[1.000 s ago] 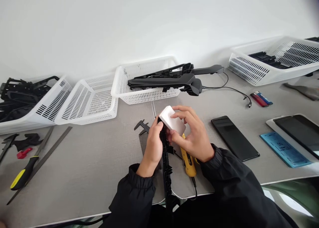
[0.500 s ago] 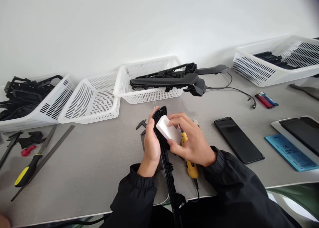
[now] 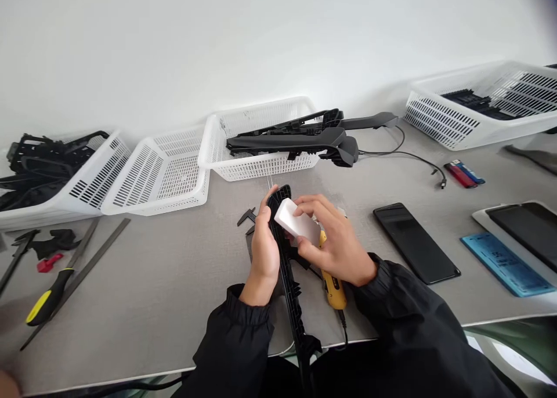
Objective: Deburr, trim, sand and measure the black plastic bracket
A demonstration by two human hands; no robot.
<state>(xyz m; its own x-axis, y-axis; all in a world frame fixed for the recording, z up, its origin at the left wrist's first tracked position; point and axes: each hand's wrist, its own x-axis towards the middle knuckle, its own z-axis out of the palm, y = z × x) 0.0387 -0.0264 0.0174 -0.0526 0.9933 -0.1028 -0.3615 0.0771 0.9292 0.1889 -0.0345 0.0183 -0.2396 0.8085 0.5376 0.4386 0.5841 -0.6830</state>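
Note:
My left hand [image 3: 265, 247] is closed around the upper end of a long black plastic trim part [image 3: 290, 293], whose lower end runs down past the table edge toward my lap. In my right hand [image 3: 337, 241] is a white rectangular block [image 3: 298, 221], pinched between thumb and fingers. The block's far end is held against or just over the ribbed head of the part; I cannot tell whether they touch. Beneath my right hand lies a yellow corded tool [image 3: 335, 290], partly covered. A black caliper [image 3: 246, 216] shows beyond my left hand.
Black parts overhang a white basket [image 3: 243, 169] ahead. Another basket [image 3: 156, 203] stands left of it. A screwdriver [image 3: 50, 298] and a flat file [image 3: 87, 270] lie at left. On the right are a black phone [image 3: 416, 244], lighters [image 3: 463, 173] and a blue plate [image 3: 507, 264].
My right hand has tilted the white block and shifted it slightly right and up. My left hand keeps its hold on the black trim part, nearly still.

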